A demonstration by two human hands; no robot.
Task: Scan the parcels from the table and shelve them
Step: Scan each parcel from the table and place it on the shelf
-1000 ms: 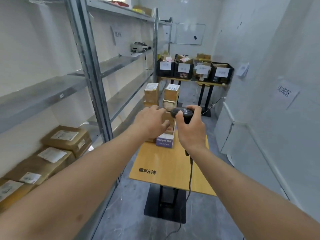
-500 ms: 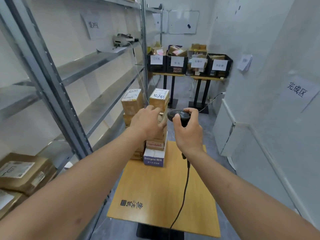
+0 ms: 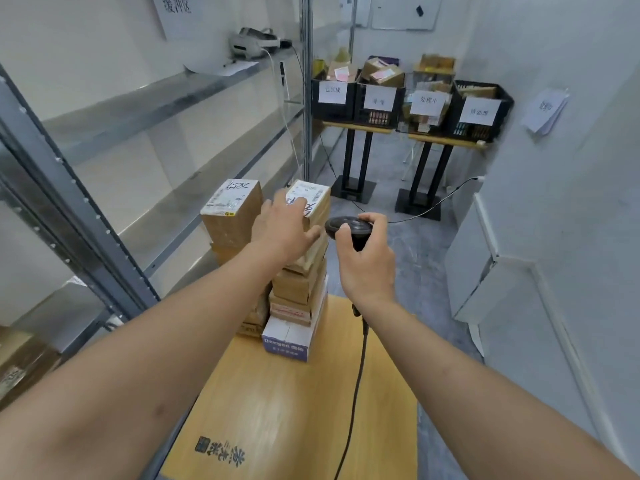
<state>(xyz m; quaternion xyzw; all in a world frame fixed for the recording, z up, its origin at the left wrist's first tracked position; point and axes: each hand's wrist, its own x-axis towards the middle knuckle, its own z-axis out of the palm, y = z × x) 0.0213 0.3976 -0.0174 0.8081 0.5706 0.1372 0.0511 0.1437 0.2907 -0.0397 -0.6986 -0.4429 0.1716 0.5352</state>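
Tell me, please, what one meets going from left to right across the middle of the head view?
Metal shelf upright → left parcel stack → left hand on the right stack's top parcel → scanner in the right hand.

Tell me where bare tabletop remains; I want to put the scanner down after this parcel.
The near half of the wooden table is bare, from the white-and-blue box to the printed logo, crossed only by the scanner's cable. The far end is crowded with two parcel stacks.
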